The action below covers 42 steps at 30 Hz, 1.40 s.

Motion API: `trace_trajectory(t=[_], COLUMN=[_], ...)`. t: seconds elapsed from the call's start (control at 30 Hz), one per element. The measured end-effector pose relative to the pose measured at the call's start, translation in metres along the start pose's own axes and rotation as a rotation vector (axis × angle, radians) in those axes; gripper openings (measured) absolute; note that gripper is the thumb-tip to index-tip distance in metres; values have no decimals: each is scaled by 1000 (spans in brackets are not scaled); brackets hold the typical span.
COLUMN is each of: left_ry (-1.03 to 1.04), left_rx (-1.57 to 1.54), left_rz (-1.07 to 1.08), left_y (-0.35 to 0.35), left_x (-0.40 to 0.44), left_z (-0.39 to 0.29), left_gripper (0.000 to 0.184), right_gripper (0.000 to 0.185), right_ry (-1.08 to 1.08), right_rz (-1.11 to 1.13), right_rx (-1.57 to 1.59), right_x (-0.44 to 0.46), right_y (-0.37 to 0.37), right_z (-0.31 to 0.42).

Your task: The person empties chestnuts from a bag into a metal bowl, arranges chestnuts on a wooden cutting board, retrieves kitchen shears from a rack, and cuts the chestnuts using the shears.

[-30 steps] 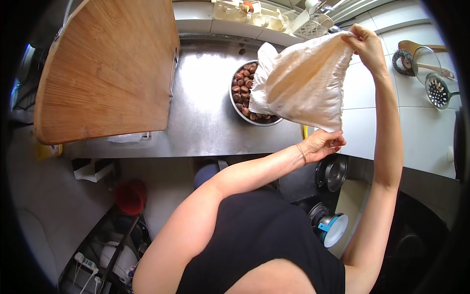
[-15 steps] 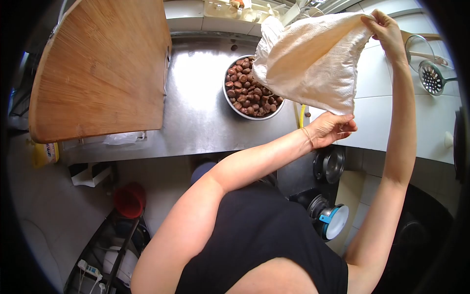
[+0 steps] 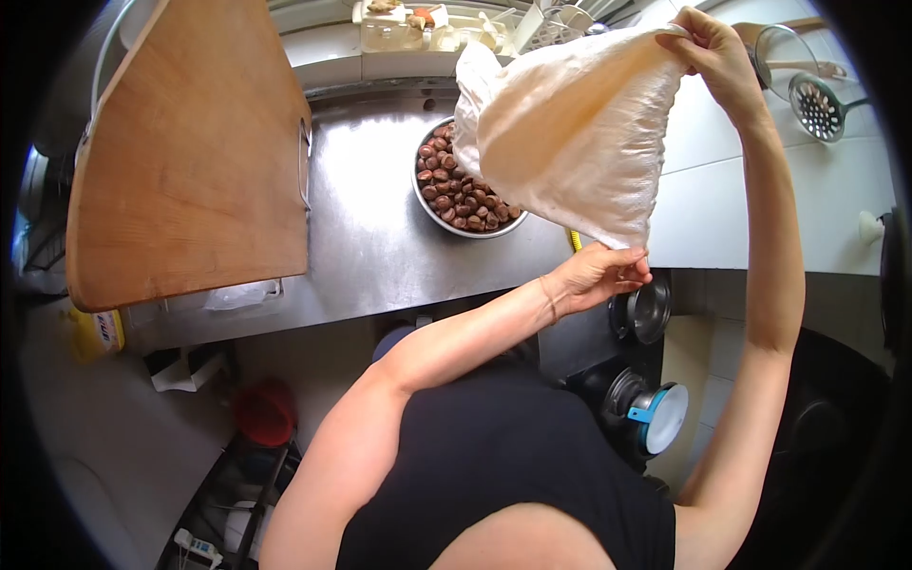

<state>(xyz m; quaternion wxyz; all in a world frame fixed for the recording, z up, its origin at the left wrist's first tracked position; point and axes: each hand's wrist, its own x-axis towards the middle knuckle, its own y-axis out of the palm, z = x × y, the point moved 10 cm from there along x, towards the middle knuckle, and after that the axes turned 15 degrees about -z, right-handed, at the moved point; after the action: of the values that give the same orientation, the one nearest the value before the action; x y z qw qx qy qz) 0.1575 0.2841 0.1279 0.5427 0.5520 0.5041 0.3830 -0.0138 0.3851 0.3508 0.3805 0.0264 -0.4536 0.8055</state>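
The person's left hand [image 3: 603, 277] and right hand [image 3: 714, 62] hold up a cream-white cloth bag [image 3: 579, 142] with a gathered edge, spread between them above the right part of a brushed stainless-steel counter [image 3: 356, 223]. The left thumb and forefinger pinch the bag's near right corner, the other fingers loosely curled; the right thumb and fingers are closed on its far right corner. The bag's rumpled left end overlaps the far right side of a round, silvery metal bowl [image 3: 472, 235] in the view; whether cloth and bowl touch cannot be told. The bowl stands on the counter, filled with glossy brown round nuts [image 3: 461, 201], and one small dark brown round object [image 3: 429, 104] lies beyond it near the counter's far edge. To the left stands a large brown wooden board [image 3: 190, 152] with a metal handle [image 3: 304, 163] on its right edge. Just beyond the left hand, a bright yellow ribbed strip [image 3: 575, 239] shows beside the bag. On the right are a white tiled surface [image 3: 722, 223] and, at its far side, a dark slotted spoon [image 3: 817, 107] with a round perforated head. A see-through plastic box [image 3: 408, 36] sits at the far side, beyond the counter.
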Motion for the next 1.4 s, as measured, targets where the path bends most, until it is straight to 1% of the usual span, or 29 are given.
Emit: trace_trajectory(t=[0.07, 0.1, 0.13, 0.17, 0.2, 0.27, 0.33, 0.4, 0.47, 0.53, 0.57, 0.67, 0.7, 0.77, 0.8, 0.83, 0.87, 0.9, 0.93, 0.97, 1.0, 1.07, 1.1, 1.13, 1.17, 1.27, 1.3, 1.37, 1.4], left_ry=[-39, -74, -18, 7, 39, 202, 325, 559, 572, 635, 608, 615, 630, 647, 632, 625, 622, 668, 675, 682, 692, 705, 747, 763, 857, 845, 878, 820, 806], left_rx=[70, 119, 188, 220, 168, 242, 221, 204, 170, 139, 236, 514, 565, 676, 761, 846, 932, 1030, 1095, 1163, 1226, 1358, 1624, 1899, 1911, 1784, 1719, 1693, 1678], left_rz=[-12, -52, -94, -150, -212, -379, -473, -580, -420, -580, -733, -1085, -1084, -1122, -1187, -1254, -1322, -1325, -1342, -1366, -1400, -1539, -1572, -1584, -1544, -1379, -1373, -1332, -1313], left_y=[-15, -26, -33, -62, -98, -129, -136, -101, -89, -122, -143, -203, -209, -217, -227, -241, -250, -249, -248, -244, -239, -213, -181, -144, -114, -109, -109, -118, -122], left_x=[-11, -24, -46, -61, -78, -130, -178, -215, -236, -257, -263, -278, -276, -277, -281, -287, -294, -298, -302, -307, -308, -312, -303, -286, -267, -229, -215, -188, -173], left_z=[2, -1, -17, -26, -35, -77, -115, -153, -163, -173, -173, -176, -176, -178, -179, -183, -188, -191, -190, -188, -185, -176, -174, -171, -169, -164, -164, -170, -175], left_gripper=[19, 26, 43, 54, 56, 56, 72, 79, 82, 70, 63, 53, 52, 53, 54, 54, 55, 56, 57, 59, 60, 65, 65, 65, 60, 51, 45, 43, 41], right_gripper=[10, 6, 5, 2, 7, 15, 16, 20, 13, 12, 10, 29, 48, 53, 46, 33, 22, 19, 21, 25, 29, 35, 34, 19, 17, 16, 16, 16, 17], right_ry=[-2, -121, -241, -294, -347, -448, -782, -726, -808, -827, -853, -745, -662, -430, -297, -131, 166, 461, 429, 298, 503, 598, 598, 501, 481, 475, 481, 495, 523], right_rz=[-27, 6, 36, 4, -32, -76, -94, -127, -144, -64, -38, 313, 410, 348, 157, -17, -118, -268, -326, -339, -240, -57, 2, -46, -19, -1, -44, -136, -265], right_rx=[99, 89, 76, 189, 299, 244, 253, 388, 380, 429, 431, 408, 451, 498, 496, 354, 355, 304, -30, -280, -381, -580, -656, -722, -708, -693, -667, -622, -438], right_x=[-15, -24, -38, -54, -74, -107, -149, -181, -214, -245, -264, -300, -302, -276, -255, -238, -226, -233, -238, -246, -256, -266, -269, -267, -270, -275, -275, -261, -251], right_y=[-2, -1, 0, 1, 5, 13, 39, 64, 108, 155, 184, 245, 238, 215, 196, 172, 151, 135, 118, 109, 105, 108, 115, 117, 124, 129, 122, 106, 99], right_z=[19, 32, 43, 60, 81, 109, 131, 142, 140, 131, 124, 102, 88, 34, -15, -74, -142, -223, -285, -331, -374, -423, -444, -449, -460, -487, -485, -465, -451])
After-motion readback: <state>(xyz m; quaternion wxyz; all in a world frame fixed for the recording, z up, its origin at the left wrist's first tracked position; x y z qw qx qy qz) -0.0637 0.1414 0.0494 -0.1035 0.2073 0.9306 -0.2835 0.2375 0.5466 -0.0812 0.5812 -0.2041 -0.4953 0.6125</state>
